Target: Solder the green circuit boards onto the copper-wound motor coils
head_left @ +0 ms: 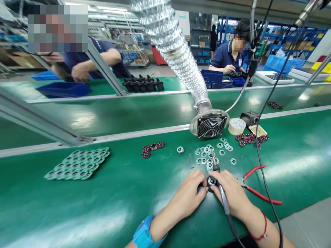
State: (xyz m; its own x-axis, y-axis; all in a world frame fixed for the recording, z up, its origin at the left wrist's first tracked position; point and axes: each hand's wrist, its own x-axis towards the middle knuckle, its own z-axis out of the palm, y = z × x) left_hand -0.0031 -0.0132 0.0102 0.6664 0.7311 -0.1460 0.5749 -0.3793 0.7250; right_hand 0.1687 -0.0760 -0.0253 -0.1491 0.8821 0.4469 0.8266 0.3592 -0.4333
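While both hands meet near the desk's front, left hand [190, 193] has thumb and fingers closed on the left side of a small round part [212, 181]; right hand [234, 193] is clamped on its right side. Part: board face up, just below the loose round boards [209, 166]. Soldering iron [224, 201] lies across right hand, exact grip partly hidden; long axis steep, tip forward and slightly left, over the boards, cord end back toward the wearer. Red-handled pliers [263, 196] just right of right hand, handles spread rightward. Desk [124, 203] edge runs close below right forearm; metal rail [144, 133] at far side. Widest room is leftward, between left hand and the board panel [77, 164]; forward, boards and fan [212, 126] crowd in.
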